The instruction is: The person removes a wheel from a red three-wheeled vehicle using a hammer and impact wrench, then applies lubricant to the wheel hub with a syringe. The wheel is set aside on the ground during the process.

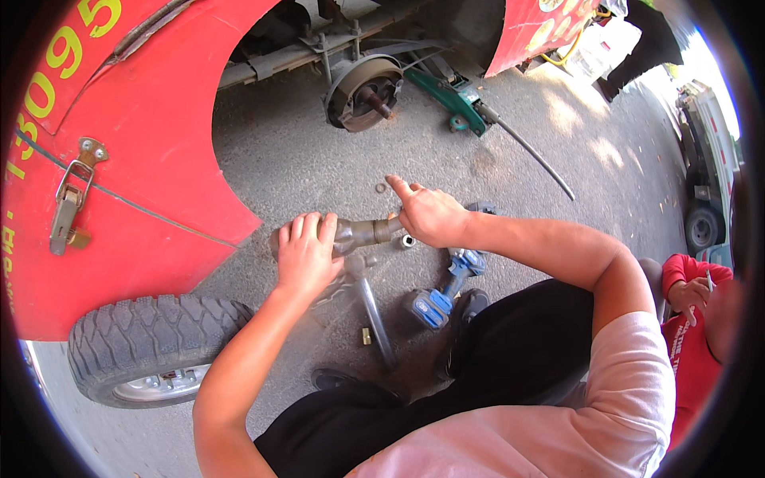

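Note:
A dirty, brownish bottle-shaped container (357, 235) lies nearly level above the asphalt. My left hand (308, 251) is closed around its wide end. My right hand (431, 216) is at its narrow end, fingers curled and index finger pointing out; the exact hold there is partly hidden. A metal ring (381, 187) rests on the ground just beyond the pointing finger, and a socket (407, 241) sits below the right hand. Between my feet and hands are a blue cordless impact wrench (431, 306), a blurred hammer-like metal tool (375, 319) and a brass-coloured fitting (366, 336).
Ahead, a brake drum or hub (364, 92) shows under the red vehicle body (137, 197), beside a green floor jack (448, 98) with a long handle. A wheel with tyre (155, 346) lies at left. A person in red (696, 358) is at the right edge.

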Demonstrator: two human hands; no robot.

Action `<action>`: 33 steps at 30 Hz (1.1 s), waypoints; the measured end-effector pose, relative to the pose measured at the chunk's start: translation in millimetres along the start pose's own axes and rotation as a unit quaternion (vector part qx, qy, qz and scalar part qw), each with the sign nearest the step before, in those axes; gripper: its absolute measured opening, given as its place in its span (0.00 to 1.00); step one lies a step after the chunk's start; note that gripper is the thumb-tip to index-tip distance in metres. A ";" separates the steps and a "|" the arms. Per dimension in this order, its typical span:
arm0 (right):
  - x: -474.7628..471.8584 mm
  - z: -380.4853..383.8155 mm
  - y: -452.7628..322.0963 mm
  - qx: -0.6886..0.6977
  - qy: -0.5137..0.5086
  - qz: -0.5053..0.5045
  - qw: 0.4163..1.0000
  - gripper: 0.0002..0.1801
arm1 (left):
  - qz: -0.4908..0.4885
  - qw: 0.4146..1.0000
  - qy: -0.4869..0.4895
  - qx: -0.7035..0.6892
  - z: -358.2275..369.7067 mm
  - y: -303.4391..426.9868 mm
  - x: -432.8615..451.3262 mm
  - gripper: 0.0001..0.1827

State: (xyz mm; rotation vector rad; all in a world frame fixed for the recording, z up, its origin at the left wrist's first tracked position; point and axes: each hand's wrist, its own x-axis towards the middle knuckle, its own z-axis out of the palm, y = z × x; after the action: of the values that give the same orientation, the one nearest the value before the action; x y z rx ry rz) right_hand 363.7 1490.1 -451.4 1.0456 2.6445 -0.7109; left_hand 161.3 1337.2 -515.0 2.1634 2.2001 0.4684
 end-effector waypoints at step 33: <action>-5.4 -3.8 -4.4 0.144 -0.150 -0.007 0.978 0.20 | 0.027 0.999 -0.040 0.011 -1.8 -3.1 -5.3 0.43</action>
State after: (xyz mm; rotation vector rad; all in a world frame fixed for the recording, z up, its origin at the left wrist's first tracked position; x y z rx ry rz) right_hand 364.5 1486.1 -444.6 0.8999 2.3384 -1.1802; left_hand 158.1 1331.7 -515.0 2.2160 2.1214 0.3531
